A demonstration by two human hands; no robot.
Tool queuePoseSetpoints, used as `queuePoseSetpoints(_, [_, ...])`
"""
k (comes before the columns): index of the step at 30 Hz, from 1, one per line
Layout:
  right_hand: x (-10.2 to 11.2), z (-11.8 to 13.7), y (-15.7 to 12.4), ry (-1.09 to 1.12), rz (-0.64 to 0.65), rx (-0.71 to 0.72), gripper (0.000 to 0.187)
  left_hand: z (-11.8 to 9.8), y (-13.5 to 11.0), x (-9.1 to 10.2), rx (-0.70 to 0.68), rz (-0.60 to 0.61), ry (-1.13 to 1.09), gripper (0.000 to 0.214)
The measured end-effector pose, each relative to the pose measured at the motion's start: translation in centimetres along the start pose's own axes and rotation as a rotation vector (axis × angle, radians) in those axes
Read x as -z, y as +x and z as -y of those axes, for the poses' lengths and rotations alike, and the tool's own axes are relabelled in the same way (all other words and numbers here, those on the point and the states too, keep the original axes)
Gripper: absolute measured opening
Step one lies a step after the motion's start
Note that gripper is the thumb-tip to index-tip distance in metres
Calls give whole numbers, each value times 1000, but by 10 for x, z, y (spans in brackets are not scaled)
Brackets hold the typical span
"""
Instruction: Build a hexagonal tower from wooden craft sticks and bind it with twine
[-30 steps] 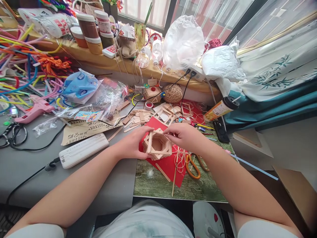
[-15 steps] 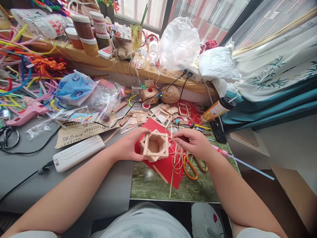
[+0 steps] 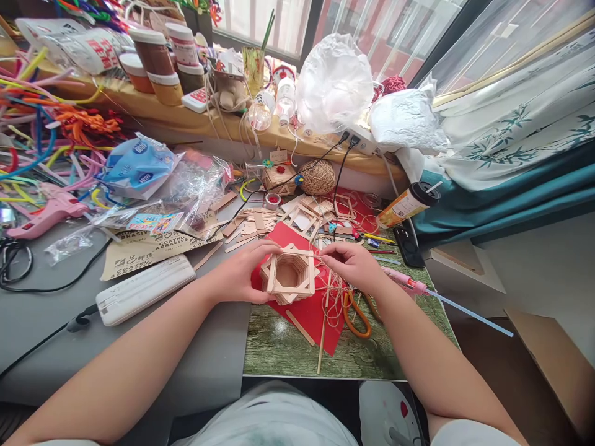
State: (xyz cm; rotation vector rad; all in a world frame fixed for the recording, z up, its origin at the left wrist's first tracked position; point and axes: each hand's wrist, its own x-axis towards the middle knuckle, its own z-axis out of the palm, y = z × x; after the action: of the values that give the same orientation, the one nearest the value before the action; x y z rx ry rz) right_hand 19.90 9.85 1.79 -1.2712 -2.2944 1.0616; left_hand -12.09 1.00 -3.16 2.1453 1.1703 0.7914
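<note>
A small hollow box built of stacked wooden craft sticks [image 3: 289, 277] sits on a red paper sheet [image 3: 320, 313] over a green mat [image 3: 362, 353]. My left hand [image 3: 242, 272] curls round the box's left side and grips it. My right hand [image 3: 353, 265] rests just right of the box with its fingers pinched together by the box's top right corner, over a tangle of thin twine [image 3: 335, 296]. What those fingers pinch is too small to make out.
Orange-handled scissors [image 3: 356, 314] lie under my right wrist. Loose craft sticks [image 3: 260, 221], a twine ball [image 3: 318, 176], a pink glue gun [image 3: 44, 217], a white flat case [image 3: 144, 290], pipe cleaners, jars and plastic bags crowd the desk. A thin skewer [image 3: 324, 328] lies on the mat.
My right hand has come off the top of the stick box and moved to its right side by the twine. The left hand keeps its hold.
</note>
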Motion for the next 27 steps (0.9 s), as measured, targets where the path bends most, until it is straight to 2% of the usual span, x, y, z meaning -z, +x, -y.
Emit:
queuePoseSetpoints(5, [-7, -12, -1, 91, 16, -52, 26, 1, -1, -1, 32, 7, 20, 95])
queuePoseSetpoints(12, [-24, -33, 1, 177, 11, -37, 30, -1, 2, 0, 26, 21, 24, 93])
queuePoseSetpoints(22, [-43, -40, 0, 177, 44, -28, 24, -1, 2, -1, -4, 10, 11, 92])
queuePoseSetpoints(25, [-44, -42, -1, 161, 14, 18, 23, -1, 1, 0, -7, 0, -3, 92])
queuePoseSetpoints(27, [-42, -43, 0, 178, -49, 24, 24, -1, 0, 0, -3, -2, -10, 93])
